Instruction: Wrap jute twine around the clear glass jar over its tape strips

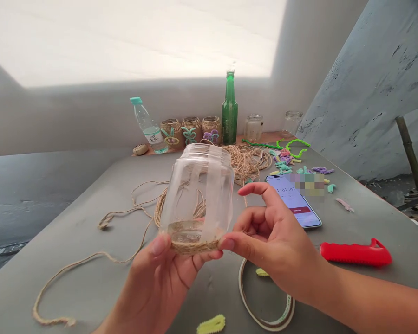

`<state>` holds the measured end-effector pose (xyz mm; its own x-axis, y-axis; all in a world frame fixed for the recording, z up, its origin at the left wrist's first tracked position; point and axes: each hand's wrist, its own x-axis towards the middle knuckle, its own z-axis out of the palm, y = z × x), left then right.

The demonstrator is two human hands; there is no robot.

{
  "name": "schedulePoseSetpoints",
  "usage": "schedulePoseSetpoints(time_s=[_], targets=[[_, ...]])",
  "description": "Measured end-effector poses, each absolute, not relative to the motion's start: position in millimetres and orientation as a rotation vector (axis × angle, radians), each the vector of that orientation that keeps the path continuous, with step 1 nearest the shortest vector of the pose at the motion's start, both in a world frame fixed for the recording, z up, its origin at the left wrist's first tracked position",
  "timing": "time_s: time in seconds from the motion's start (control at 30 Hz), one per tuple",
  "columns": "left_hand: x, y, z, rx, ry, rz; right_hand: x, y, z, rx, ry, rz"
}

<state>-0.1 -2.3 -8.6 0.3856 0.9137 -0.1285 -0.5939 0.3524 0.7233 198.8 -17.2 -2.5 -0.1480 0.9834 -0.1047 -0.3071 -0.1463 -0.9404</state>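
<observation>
My left hand (160, 278) grips the base of a clear glass jar (202, 195), thumb at its left side and fingers beneath. The jar is tilted above the table. A few turns of jute twine (195, 247) go around its bottom edge, and a whitish strip (214, 195) runs down its side. At the jar's lower right, my right hand (264, 227) presses its thumb against the wrapped edge. A short bit of twine shows by its curled fingers, while the index finger is raised and bent. Behind the jar lies a loose coil of twine (159, 206).
Around the hands lie a tape roll (242, 297), a red-handled tool (355, 253), a phone (306, 218) and yellow fuzzy pieces (212, 324). Farther back are tangled twine (247, 162), twine-wrapped jars (191, 132), a green bottle (229, 109), a water bottle (149, 127) and glass jars (254, 126).
</observation>
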Motion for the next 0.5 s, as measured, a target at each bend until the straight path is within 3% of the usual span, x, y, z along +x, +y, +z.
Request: schedulePoseSetpoints(time_s=[0.27, 0.5], targets=[[4.0, -3.8, -2.3, 0.629, 0.432, 0.952, 199.2, -10.3, -1.3, -0.764, -0.990, 1.830], [8.0, -0.7, -17.7, 0.852, 0.639, 0.964, 201.1, -11.4, 4.0, -0.931, -0.945, 1.602]])
